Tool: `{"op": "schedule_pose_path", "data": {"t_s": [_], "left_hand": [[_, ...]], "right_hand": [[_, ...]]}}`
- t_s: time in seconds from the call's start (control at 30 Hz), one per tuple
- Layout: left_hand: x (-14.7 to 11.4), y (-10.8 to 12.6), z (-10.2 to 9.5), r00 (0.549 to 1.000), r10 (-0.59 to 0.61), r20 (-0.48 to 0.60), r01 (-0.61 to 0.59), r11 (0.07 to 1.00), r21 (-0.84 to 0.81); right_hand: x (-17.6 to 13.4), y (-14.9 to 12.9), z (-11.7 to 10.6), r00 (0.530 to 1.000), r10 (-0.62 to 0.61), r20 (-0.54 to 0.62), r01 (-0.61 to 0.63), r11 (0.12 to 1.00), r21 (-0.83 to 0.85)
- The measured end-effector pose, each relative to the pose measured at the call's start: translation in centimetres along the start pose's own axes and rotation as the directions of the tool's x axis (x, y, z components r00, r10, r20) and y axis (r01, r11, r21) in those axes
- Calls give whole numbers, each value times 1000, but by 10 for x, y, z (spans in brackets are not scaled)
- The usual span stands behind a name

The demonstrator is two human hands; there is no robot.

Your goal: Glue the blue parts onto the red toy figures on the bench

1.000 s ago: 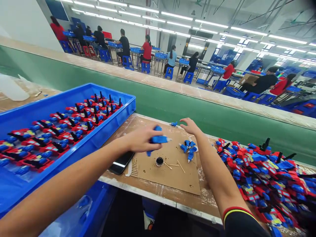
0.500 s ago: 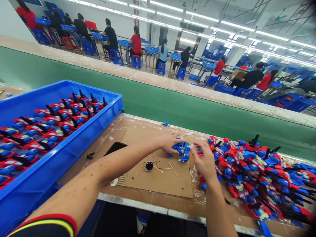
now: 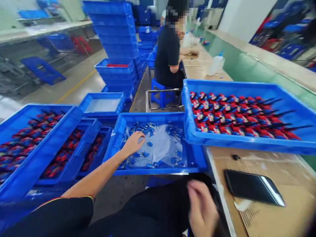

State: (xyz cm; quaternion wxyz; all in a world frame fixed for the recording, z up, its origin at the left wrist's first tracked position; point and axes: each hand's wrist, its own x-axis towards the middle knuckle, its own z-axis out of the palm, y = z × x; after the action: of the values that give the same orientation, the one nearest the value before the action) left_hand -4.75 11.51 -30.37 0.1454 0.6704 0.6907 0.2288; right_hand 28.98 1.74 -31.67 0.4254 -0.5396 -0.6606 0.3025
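Small blue parts (image 3: pixel 148 144) lie scattered on a plastic sheet in the low blue bin (image 3: pixel 158 171) beside the bench, left hand (image 3: pixel 133 142) spread over them with nothing gripped yet, right hand (image 3: pixel 201 207) blurred at the lap, fingers loose, while the tray of finished red-and-blue toys (image 3: pixel 247 143) sits nearly full.

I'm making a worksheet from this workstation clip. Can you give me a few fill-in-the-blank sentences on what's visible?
1. The left hand reaches into a ____ bin of small blue parts.
2. On the table lies a black ____.
3. The tray on the table holds red and blue toys laid in ____.

Missing words: blue; phone; rows
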Motion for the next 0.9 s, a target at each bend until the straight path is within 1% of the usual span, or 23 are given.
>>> {"op": "schedule_pose_path", "data": {"t_s": [0.03,0.07,0.1,0.13,0.17,0.2,0.27,0.33,0.37,0.43,0.53,0.6,0.67,0.77,0.83,0.9], "left_hand": [[-13,-34,8,995,-76,70,72,996,53],[-26,-61,17,980,-147,137,133,985,106],[-36,-81,24,958,-209,195,180,971,157],[-43,-96,31,932,-265,246,217,955,203],[-47,-108,37,905,-315,286,248,937,246],[-50,-115,42,878,-359,318,273,919,284],[-51,-125,49,832,-410,374,291,896,335],[-52,-128,51,810,-399,430,258,901,349],[-55,-128,51,805,-373,460,227,912,343],[-63,-126,48,791,-312,526,162,936,311],[-75,-125,41,769,-250,588,100,956,274],[-77,-128,39,776,-262,574,104,950,294],[-74,-134,39,775,-321,544,147,929,338],[-67,-144,41,743,-393,542,195,902,386],[-66,-147,40,738,-373,562,159,906,392],[-69,-144,35,741,-313,594,80,919,385]], "right_hand": [[21,-2,34,989,4,146,3,999,-50],[41,-4,67,956,24,292,14,992,-125],[60,-4,99,895,64,441,43,973,-228],[79,-4,129,848,96,521,68,956,-287],[96,-3,159,806,126,578,96,936,-338],[111,-1,187,776,153,612,115,920,-375],[130,2,237,728,202,655,143,890,-434],[134,2,273,683,249,686,180,854,-489],[131,2,285,662,264,702,200,840,-505],[120,0,298,617,278,736,241,824,-513],[98,-5,298,564,266,782,297,818,-493],[89,-9,297,554,251,794,328,811,-485],[85,-14,301,544,219,810,366,807,-464],[85,-19,313,494,160,854,433,807,-402],[84,-19,316,464,152,873,458,802,-383],[80,-17,309,451,171,876,467,791,-395]]}}
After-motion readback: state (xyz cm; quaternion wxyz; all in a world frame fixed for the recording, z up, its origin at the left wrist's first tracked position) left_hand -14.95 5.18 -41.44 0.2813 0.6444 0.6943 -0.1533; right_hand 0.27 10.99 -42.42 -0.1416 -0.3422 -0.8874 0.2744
